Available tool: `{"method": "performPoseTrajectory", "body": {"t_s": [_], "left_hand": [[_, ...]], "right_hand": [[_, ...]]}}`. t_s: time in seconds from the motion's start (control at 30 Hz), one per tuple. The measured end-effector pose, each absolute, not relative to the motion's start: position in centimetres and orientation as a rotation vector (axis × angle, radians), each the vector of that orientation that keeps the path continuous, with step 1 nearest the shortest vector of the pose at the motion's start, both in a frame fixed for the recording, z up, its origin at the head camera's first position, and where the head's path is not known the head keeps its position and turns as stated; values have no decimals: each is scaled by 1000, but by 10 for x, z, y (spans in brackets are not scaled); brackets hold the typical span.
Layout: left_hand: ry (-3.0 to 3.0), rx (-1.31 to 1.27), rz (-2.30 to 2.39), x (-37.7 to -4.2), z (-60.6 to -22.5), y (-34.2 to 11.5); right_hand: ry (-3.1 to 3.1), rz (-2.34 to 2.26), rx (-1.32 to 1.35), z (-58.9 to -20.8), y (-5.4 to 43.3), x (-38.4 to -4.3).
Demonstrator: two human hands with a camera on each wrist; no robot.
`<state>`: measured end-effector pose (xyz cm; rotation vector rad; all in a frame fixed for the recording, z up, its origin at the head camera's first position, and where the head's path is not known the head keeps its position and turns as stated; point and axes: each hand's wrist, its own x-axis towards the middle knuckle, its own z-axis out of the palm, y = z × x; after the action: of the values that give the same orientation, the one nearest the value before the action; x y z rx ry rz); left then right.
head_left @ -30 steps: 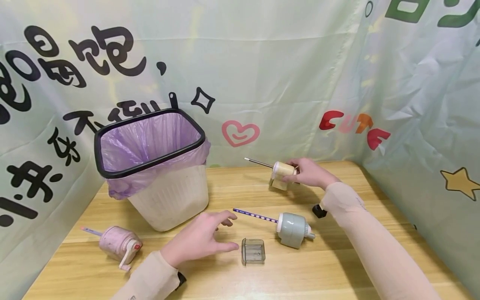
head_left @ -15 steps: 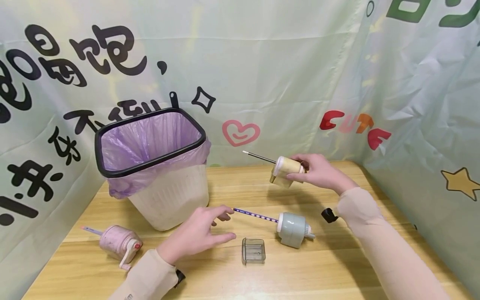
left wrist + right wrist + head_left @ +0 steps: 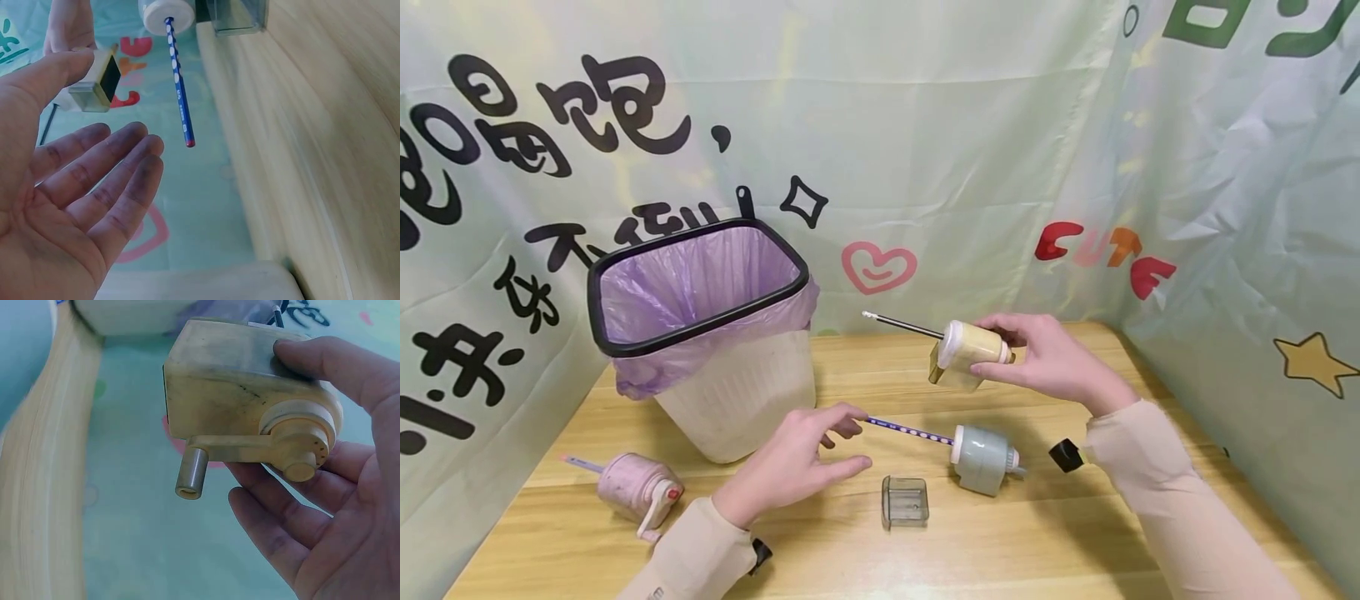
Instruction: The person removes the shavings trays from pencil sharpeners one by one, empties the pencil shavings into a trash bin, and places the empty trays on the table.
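The yellow sharpener (image 3: 979, 343) is in the right hand (image 3: 1045, 360), held above the far right part of the counter (image 3: 970, 546) with its shadow lying below. That hand pinches the body from its right end, and a dark pencil (image 3: 912, 326) sticks out of the opposite end, pointing left toward the bin (image 3: 747, 396) with its purple liner (image 3: 700, 283). The left hand (image 3: 793, 462) lies nearer and to the left, its fingers loosely spread, holding nothing, well apart from the yellow sharpener. Just right of its thumb is a clear box (image 3: 906, 503) on the counter; beyond that, to the right, stands a grey-blue sharpener (image 3: 981, 460) with a blue dotted pencil (image 3: 913, 432) reaching left toward the fingers. A pink sharpener (image 3: 634, 483) sits at the near left, a pencil in it too.

From the head, the left fingertips look to meet the end of the blue dotted pencil; the left wrist view shows a gap between them, and also the pencil's red end and the dark smudges on the fingers. Only the right wrist view clearly shows the yellow sharpener's crank (image 3: 240, 449), its metallic grip, the stains on the casing, and the grasp itself: thumb on one side, fingers curved beneath near the crank's hub.
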<state>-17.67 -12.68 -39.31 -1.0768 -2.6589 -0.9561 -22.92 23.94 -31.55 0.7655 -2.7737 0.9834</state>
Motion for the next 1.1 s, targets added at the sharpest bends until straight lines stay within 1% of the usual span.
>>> {"method": "performPoseTrajectory", "body": {"t_s": [0.37,0.6,1.1], "left_hand": [[-2621,-1014,-1109,-168,-385,-123],[-2551,-1041,-1145,-154,-378,-117],[-2534,-1099,-1273,-133,-385,-103]], "right_hand": [[-2652,901,908,-310,225,-192],[-2573,893,1022,-312,220,-170],[-2486,975,1143,-323,211,-134]]}}
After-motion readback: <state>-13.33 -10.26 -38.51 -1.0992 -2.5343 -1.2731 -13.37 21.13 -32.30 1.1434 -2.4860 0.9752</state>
